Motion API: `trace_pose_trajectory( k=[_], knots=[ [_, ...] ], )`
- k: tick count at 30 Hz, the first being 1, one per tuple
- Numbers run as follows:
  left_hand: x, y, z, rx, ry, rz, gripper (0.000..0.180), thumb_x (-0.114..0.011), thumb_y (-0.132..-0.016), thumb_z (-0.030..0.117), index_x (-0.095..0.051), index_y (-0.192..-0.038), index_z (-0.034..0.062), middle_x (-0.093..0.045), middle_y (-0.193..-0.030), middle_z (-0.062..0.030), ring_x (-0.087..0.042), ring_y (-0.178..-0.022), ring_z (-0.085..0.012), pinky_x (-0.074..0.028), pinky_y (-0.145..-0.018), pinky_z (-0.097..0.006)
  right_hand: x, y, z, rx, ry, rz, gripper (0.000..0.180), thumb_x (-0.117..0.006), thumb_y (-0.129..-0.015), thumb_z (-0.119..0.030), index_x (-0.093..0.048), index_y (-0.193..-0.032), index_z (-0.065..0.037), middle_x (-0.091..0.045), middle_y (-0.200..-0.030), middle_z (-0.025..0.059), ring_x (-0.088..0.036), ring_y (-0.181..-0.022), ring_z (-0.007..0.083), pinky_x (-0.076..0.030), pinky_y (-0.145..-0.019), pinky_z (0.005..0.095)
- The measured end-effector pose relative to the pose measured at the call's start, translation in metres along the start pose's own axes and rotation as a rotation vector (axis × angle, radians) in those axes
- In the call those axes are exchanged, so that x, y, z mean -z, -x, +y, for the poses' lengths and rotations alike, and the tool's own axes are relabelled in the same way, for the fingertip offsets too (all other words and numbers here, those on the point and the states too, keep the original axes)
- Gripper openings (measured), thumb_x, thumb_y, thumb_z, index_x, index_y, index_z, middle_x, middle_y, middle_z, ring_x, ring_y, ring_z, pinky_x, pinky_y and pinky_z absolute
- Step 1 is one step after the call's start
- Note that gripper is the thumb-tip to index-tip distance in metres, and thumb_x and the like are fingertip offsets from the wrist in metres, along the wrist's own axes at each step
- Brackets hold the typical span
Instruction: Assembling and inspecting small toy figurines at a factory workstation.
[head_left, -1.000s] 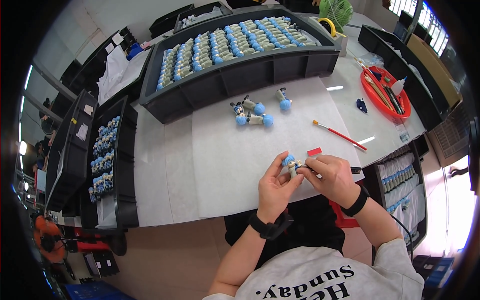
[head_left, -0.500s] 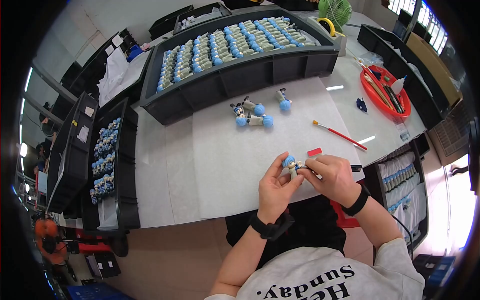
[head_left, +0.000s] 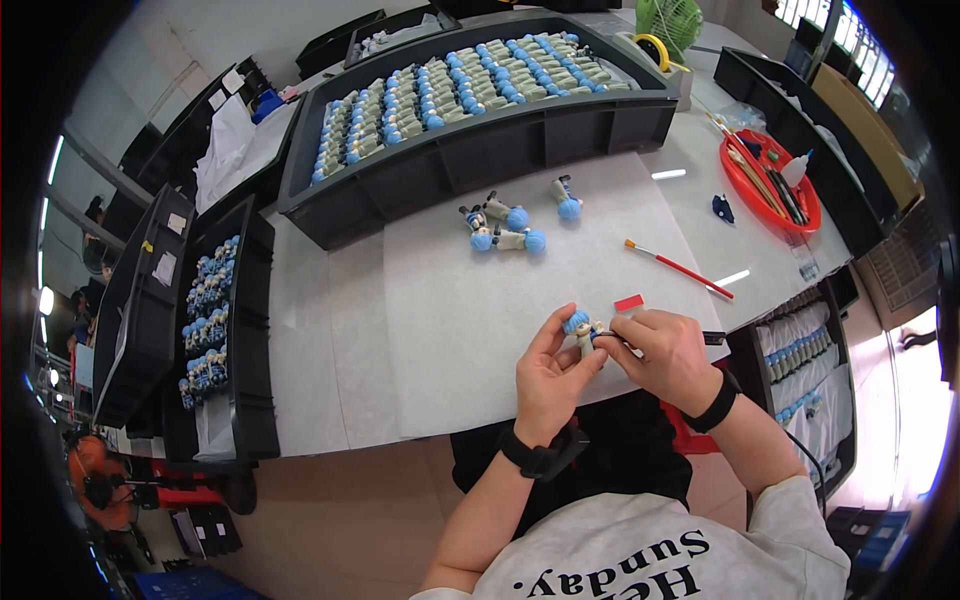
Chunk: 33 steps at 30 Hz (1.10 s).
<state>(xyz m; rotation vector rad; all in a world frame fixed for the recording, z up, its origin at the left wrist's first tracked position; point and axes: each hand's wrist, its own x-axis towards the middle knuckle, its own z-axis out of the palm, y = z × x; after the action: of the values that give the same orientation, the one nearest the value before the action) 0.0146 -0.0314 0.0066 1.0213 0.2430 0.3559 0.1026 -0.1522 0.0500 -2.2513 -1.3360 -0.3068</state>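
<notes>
A small blue-haired figurine (head_left: 586,341) with a pale body is pinched between the fingers and thumb of my left hand (head_left: 550,379), low over the near part of a white paper sheet (head_left: 450,340). My right hand (head_left: 660,352) is closed around a slim black pen-like tool (head_left: 713,338). The thin front end of this tool meets the figurine's side; its exact tip is too small to make out. Beyond my hands lie several more figurines (head_left: 513,241) on the sheet. A small red block (head_left: 629,303) rests just past my right hand.
A red-handled paintbrush (head_left: 680,270) lies to the right, near a red tray (head_left: 730,180) of brushes and a small bottle. The large black crate (head_left: 480,145) at the back holds rows of figurines. Another black crate (head_left: 255,330) with figurines stands left.
</notes>
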Motion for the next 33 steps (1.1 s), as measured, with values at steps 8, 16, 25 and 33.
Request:
trace_pose_trajectory(
  k=[8, 16, 25, 33],
  knots=[
    [0.0003, 0.0001, -0.0005, 0.002, 0.010, -0.007, 0.055, -0.059, -0.075, -0.011, -0.038, -0.125, -0.0023, -0.051, -0.110, -0.0103, -0.058, -0.093, -0.0169, -0.050, -0.080, -0.026, 0.0007, -0.0016, 0.0018, 0.015, -0.016, -0.011, 0.015, -0.069, -0.069, -0.015, -0.061, -0.075, -0.005, -0.054, -0.057, 0.0061, -0.054, -0.049, 0.0215, -0.041, -0.043, 0.0307],
    [0.0002, 0.0008, -0.0006, -0.005, 0.017, -0.017, 0.056, -0.060, -0.075, -0.010, -0.037, -0.125, -0.0019, -0.050, -0.110, -0.0086, -0.056, -0.092, -0.0131, -0.048, -0.080, -0.023, 0.0002, -0.0013, -0.0013, -0.039, -0.034, -0.011, 0.015, -0.069, -0.069, -0.016, -0.061, -0.076, -0.005, -0.054, -0.058, 0.0063, -0.055, -0.051, 0.0227, -0.042, -0.044, 0.0311],
    [0.0005, 0.0004, 0.0001, 0.005, 0.023, -0.005, 0.055, -0.060, -0.074, -0.012, -0.039, -0.124, -0.0018, -0.052, -0.110, -0.0096, -0.058, -0.093, -0.0180, -0.050, -0.080, -0.027, 0.0033, -0.0021, -0.0028, 0.020, 0.020, 0.016, 0.015, -0.066, -0.072, -0.018, -0.056, -0.069, -0.006, -0.051, -0.056, 0.0042, -0.054, -0.051, 0.0202, -0.040, -0.042, 0.0310],
    [-0.0003, 0.0009, 0.0002, 0.010, 0.033, -0.012, 0.054, -0.060, -0.074, -0.011, -0.040, -0.123, -0.0010, -0.051, -0.109, -0.0072, -0.056, -0.090, -0.0123, -0.048, -0.079, -0.022, 0.0031, -0.0022, -0.0061, 0.016, 0.039, 0.040, 0.015, -0.066, -0.071, -0.017, -0.056, -0.068, -0.006, -0.052, -0.056, 0.0045, -0.055, -0.052, 0.0196, -0.040, -0.042, 0.0305]
  ],
)
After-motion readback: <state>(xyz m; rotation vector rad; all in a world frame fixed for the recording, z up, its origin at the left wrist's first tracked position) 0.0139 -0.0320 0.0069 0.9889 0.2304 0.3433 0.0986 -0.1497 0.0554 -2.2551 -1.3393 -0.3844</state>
